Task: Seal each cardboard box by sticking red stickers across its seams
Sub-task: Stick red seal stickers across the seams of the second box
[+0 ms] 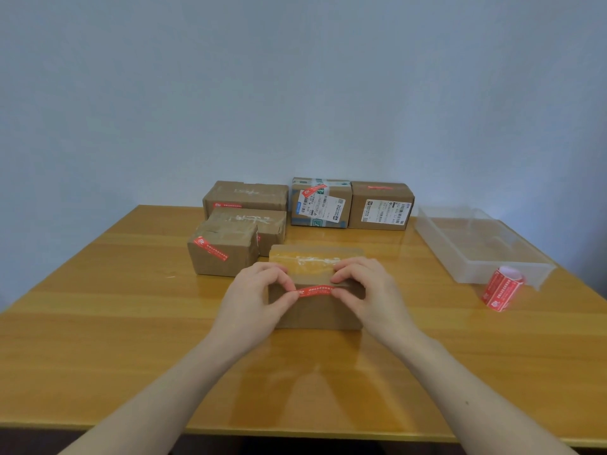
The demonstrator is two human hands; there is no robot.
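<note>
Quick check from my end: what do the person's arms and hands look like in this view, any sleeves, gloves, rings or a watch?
Both forearms are bare right down to the frame's bottom edge, with no sleeve in sight. The left hand and right hand wear no gloves. No ring, watch or wristband shows on either.

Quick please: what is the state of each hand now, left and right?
Left hand: pinches the left end of the red sticker.
Right hand: pinches its right end, over the cardboard box.
</note>
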